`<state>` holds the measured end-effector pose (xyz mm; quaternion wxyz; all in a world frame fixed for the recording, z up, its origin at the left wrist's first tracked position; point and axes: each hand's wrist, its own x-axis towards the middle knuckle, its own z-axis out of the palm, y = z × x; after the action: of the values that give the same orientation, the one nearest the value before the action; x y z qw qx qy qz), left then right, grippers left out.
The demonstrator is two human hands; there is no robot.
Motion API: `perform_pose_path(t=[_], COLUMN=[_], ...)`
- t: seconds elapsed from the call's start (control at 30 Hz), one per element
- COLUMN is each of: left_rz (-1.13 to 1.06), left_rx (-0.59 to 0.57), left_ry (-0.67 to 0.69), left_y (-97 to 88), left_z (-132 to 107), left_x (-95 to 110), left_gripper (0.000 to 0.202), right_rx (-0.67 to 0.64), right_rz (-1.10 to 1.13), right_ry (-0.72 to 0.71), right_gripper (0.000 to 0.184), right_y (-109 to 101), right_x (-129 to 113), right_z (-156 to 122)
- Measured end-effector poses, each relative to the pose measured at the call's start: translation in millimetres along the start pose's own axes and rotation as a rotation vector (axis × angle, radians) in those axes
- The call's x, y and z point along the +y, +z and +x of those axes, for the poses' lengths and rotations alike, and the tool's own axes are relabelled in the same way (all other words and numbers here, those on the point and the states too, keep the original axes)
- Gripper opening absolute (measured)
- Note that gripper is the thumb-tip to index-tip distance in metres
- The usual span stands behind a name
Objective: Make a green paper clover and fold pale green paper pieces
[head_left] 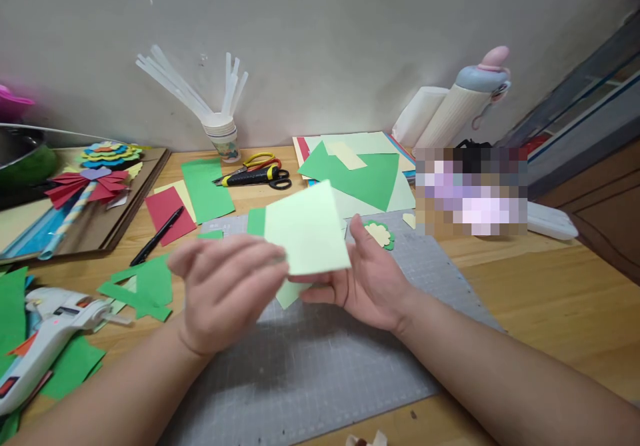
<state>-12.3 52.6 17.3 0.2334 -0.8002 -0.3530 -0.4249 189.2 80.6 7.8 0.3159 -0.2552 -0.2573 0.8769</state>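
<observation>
A pale green sheet of paper [307, 229] is held up above the grey cutting mat [320, 359], tilted toward me. My left hand [227, 293] is blurred by motion; its fingers curl against the sheet's lower left corner. My right hand [367, 279] supports the sheet from below at its right edge, thumb up and fingers under the paper. A small cream and green paper flower [380, 235] lies on the mat just past my right hand.
White glue gun [45, 333] and green scraps [145, 289] at left. Black pen [157, 236], red card [169, 214], green card [206, 189], scissors [260, 171], cup of glue sticks [223, 136], paper stack [360, 173], bottle [465, 103], craft board [85, 193] behind.
</observation>
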Motion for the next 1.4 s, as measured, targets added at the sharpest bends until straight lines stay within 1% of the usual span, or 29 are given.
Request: perform_pose_path(t=[0.03,0.07,0.1,0.13,0.23,0.3,0.33,0.37,0.4,0.47,0.5,0.53,0.6,0.67,0.73,0.8,0.87,0.93,0.97,1.03,1.07,1.1,1.17,1.2,1.23,1.27,1.4], left_rz=[-0.034,-0.069,-0.099,-0.12,-0.171,-0.226,-0.26,-0.294,-0.326,-0.424,-0.497,-0.585,-0.766,-0.843,-0.818,-0.745,-0.705,-0.737,-0.78,-0.878,-0.919,-0.954,-0.99,-0.993,-0.991,-0.986,-0.992], left_rx=[-0.054,-0.099,-0.132,-0.159,-0.223,-0.28,-0.306,-0.321,-0.323,-0.305,-0.293,-0.283,-0.293,-0.293,-0.288,-0.283,-0.291,-0.253,-0.212,-0.133,-0.124,-0.155,-0.28,-0.329,-0.358,-0.364,-0.304], left_ry=[0.115,0.192,0.228,0.237,0.203,0.106,0.01,-0.127,-0.296,-0.658,-0.817,-0.947,-1.123,-1.231,-1.273,-1.26,-1.228,-1.218,-1.225,-1.27,-1.3,-1.33,-1.377,-1.393,-1.406,-1.417,-1.418], left_y=[-0.9,-1.4,-1.6,-1.6,-1.0,0.9,2.6,4.8,7.5,13.8,16.9,19.7,23.8,25.3,25.0,24.2,24.1,24.9,25.4,26.3,26.4,26.4,25.9,25.8,25.8,26.0,27.4], left_z=[1,3,4,6,5,2,0,-2,-4,-7,-9,-10,-14,-16,-18,-18,-16,-14,-12,-9,-8,-6,-5,-5,-6,-7,-10], left_x=[3,6,8,10,13,14,14,15,15,15,15,15,14,13,13,14,16,18,19,21,22,22,22,22,21,21,22], left_gripper=[0.011,0.014,0.017,0.019,0.019,0.015,0.012,0.008,0.005,0.009,0.012,0.015,0.018,0.02,0.02,0.02,0.019,0.017,0.019,0.035,0.042,0.042,0.027,0.023,0.023,0.024,0.021], right_rx=[-0.048,-0.067,-0.069,-0.062,-0.004,0.056,0.086,0.106,0.11,0.08,0.054,0.029,-0.009,-0.03,-0.041,-0.009,0.055,0.113,0.125,0.133,0.142,0.15,0.163,0.168,0.168,0.166,0.168], right_rz=[0.074,0.109,0.132,0.141,0.112,0.052,0.015,-0.019,-0.048,-0.083,-0.093,-0.102,-0.112,-0.105,-0.123,-0.205,-0.303,-0.349,-0.358,-0.364,-0.367,-0.372,-0.383,-0.387,-0.39,-0.391,-0.374], right_ry=[0.006,0.016,0.015,0.022,0.022,-0.019,-0.043,-0.064,-0.075,-0.08,-0.078,-0.076,-0.082,-0.107,-0.154,-0.193,-0.198,-0.187,-0.185,-0.195,-0.208,-0.224,-0.246,-0.252,-0.251,-0.247,-0.212], right_gripper=[0.061,0.055,0.052,0.05,0.047,0.035,0.031,0.03,0.03,0.028,0.028,0.028,0.028,0.032,0.042,0.045,0.042,0.033,0.029,0.026,0.025,0.024,0.024,0.023,0.023,0.024,0.029], right_y=[1,1,0,-2,-8,-11,-11,-11,-11,-12,-12,-12,-13,-13,-13,-12,-10,-9,-9,-9,-9,-9,-10,-10,-11,-11,-11], right_x=[-1,-1,-1,-1,1,3,5,6,7,9,10,11,13,14,16,18,20,22,23,23,23,22,22,21,21,22,23], right_z=[0,0,1,3,8,10,11,10,10,8,8,7,7,6,6,5,6,6,7,8,8,9,10,10,10,11,9])
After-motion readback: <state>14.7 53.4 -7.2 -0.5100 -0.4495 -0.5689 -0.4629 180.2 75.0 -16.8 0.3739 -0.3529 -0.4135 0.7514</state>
